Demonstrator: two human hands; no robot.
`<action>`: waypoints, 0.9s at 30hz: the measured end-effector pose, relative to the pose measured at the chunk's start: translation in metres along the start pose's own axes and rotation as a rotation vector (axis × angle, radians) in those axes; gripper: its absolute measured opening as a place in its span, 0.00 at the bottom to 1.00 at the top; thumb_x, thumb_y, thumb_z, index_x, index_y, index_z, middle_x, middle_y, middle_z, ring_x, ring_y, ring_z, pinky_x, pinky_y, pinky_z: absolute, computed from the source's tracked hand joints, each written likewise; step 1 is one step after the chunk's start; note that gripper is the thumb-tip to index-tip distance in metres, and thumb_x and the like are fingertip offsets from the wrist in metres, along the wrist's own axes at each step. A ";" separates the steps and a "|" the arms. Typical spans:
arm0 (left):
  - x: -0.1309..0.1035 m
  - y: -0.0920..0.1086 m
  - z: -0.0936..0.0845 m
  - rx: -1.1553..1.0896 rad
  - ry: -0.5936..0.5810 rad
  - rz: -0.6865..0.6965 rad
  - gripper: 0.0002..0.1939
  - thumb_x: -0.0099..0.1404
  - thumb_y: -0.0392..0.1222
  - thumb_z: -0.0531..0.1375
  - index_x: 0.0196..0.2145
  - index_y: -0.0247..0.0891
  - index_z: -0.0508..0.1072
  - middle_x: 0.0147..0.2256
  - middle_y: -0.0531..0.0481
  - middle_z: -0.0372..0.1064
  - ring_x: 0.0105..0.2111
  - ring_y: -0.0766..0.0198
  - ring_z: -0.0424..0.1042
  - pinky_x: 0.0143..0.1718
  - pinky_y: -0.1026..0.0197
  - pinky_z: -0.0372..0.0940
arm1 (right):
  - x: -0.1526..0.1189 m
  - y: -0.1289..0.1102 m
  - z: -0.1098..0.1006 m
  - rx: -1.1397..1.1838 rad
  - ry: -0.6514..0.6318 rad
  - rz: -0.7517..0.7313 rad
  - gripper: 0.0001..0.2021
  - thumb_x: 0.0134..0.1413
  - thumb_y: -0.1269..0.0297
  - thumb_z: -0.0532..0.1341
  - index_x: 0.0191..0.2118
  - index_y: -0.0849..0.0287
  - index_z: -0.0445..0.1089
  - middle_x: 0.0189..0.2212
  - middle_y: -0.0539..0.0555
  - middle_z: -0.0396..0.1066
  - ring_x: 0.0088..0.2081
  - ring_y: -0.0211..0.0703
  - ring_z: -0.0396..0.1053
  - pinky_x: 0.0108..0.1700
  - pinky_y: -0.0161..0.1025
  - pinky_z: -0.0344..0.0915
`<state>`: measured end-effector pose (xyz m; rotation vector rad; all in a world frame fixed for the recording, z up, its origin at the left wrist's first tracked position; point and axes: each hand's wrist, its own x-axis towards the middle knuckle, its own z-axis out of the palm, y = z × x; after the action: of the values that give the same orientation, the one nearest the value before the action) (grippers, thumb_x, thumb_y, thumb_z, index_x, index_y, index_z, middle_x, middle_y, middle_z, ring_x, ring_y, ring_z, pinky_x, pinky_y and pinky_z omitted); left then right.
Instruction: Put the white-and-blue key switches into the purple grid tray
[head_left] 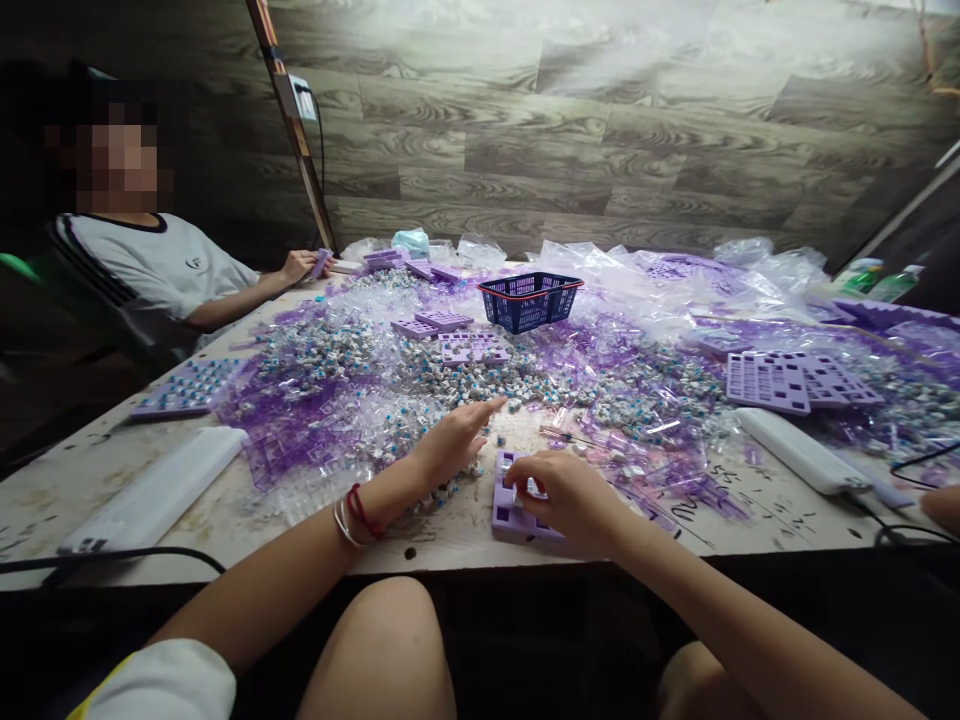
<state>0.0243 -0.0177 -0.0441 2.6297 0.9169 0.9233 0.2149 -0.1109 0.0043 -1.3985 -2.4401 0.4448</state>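
My left hand (454, 440) hovers over the near edge of a pile of small white and blue parts (420, 415), fingers stretched out to the right. My right hand (559, 490) is over a purple tray with square holes (510, 518), which lies at the table's front edge. Its thumb and index finger are bent together at the tray's holes; whatever they pinch is too small to make out. A few whitish pieces show in the tray beside these fingers, and the hand covers the tray's right part.
A dark blue basket (531, 303) stands mid-table. More purple trays (795, 382) lie right, another filled one (187, 388) left. White lamp bars (157, 488) with cables flank my arms. Clear and purple plastic bags spread behind. A person (172, 270) sits at the left, holding a purple piece.
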 end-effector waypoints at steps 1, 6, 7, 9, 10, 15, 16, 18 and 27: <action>0.000 0.000 0.000 -0.002 0.002 -0.007 0.38 0.54 0.20 0.56 0.60 0.40 0.54 0.44 0.47 0.67 0.44 0.61 0.69 0.48 0.58 0.67 | 0.000 0.000 0.000 -0.001 0.004 0.001 0.12 0.46 0.79 0.60 0.36 0.59 0.73 0.28 0.51 0.73 0.30 0.39 0.65 0.35 0.34 0.57; 0.000 -0.001 0.000 0.001 0.005 -0.019 0.37 0.54 0.20 0.56 0.60 0.38 0.55 0.43 0.47 0.67 0.42 0.61 0.69 0.47 0.58 0.67 | -0.001 0.002 -0.002 -0.017 0.076 -0.001 0.10 0.47 0.78 0.60 0.34 0.59 0.73 0.26 0.50 0.72 0.29 0.38 0.65 0.33 0.34 0.56; 0.000 -0.001 0.000 0.004 0.004 -0.020 0.37 0.54 0.20 0.56 0.60 0.37 0.56 0.43 0.47 0.67 0.41 0.61 0.69 0.47 0.58 0.67 | -0.001 0.003 -0.004 -0.015 0.090 0.004 0.10 0.47 0.78 0.59 0.34 0.58 0.73 0.26 0.50 0.71 0.29 0.38 0.65 0.32 0.34 0.56; 0.001 0.000 0.000 0.014 -0.005 -0.019 0.36 0.54 0.20 0.56 0.59 0.36 0.56 0.41 0.47 0.68 0.41 0.61 0.69 0.47 0.58 0.67 | -0.003 0.008 -0.008 0.006 0.114 0.016 0.10 0.46 0.77 0.59 0.34 0.58 0.73 0.26 0.50 0.72 0.29 0.38 0.65 0.32 0.34 0.56; 0.001 0.000 -0.001 0.019 -0.010 -0.019 0.35 0.55 0.19 0.55 0.59 0.35 0.56 0.40 0.48 0.68 0.40 0.61 0.68 0.46 0.58 0.67 | -0.004 0.011 -0.011 0.024 0.114 0.021 0.10 0.45 0.77 0.59 0.34 0.58 0.73 0.26 0.49 0.72 0.29 0.38 0.65 0.32 0.33 0.57; 0.002 0.001 -0.001 0.018 -0.016 -0.007 0.34 0.56 0.19 0.53 0.59 0.36 0.56 0.39 0.48 0.68 0.41 0.61 0.67 0.45 0.59 0.66 | -0.011 0.025 -0.022 0.085 0.023 0.015 0.11 0.43 0.78 0.59 0.32 0.57 0.73 0.25 0.48 0.72 0.26 0.36 0.66 0.30 0.32 0.58; 0.002 0.001 -0.001 0.017 -0.018 -0.007 0.34 0.56 0.19 0.53 0.59 0.36 0.55 0.39 0.49 0.68 0.42 0.61 0.67 0.46 0.59 0.66 | -0.012 0.026 -0.022 0.082 0.017 0.011 0.11 0.43 0.78 0.59 0.32 0.56 0.73 0.25 0.48 0.72 0.26 0.36 0.66 0.30 0.32 0.58; 0.002 0.001 -0.001 0.013 -0.029 -0.008 0.34 0.56 0.19 0.52 0.59 0.37 0.55 0.40 0.49 0.68 0.43 0.61 0.66 0.47 0.57 0.66 | -0.014 0.027 -0.021 0.066 0.010 0.004 0.11 0.43 0.78 0.59 0.32 0.56 0.73 0.25 0.48 0.72 0.26 0.36 0.66 0.30 0.32 0.58; 0.003 0.005 -0.004 0.044 -0.030 -0.008 0.32 0.52 0.17 0.50 0.53 0.37 0.58 0.41 0.47 0.61 0.43 0.61 0.65 0.48 0.58 0.66 | -0.021 0.026 -0.013 0.005 0.022 -0.029 0.10 0.45 0.78 0.59 0.31 0.58 0.73 0.24 0.49 0.71 0.26 0.36 0.65 0.32 0.33 0.57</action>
<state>0.0262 -0.0203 -0.0376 2.6663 0.9507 0.8693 0.2507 -0.1151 0.0037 -1.3570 -2.4369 0.4269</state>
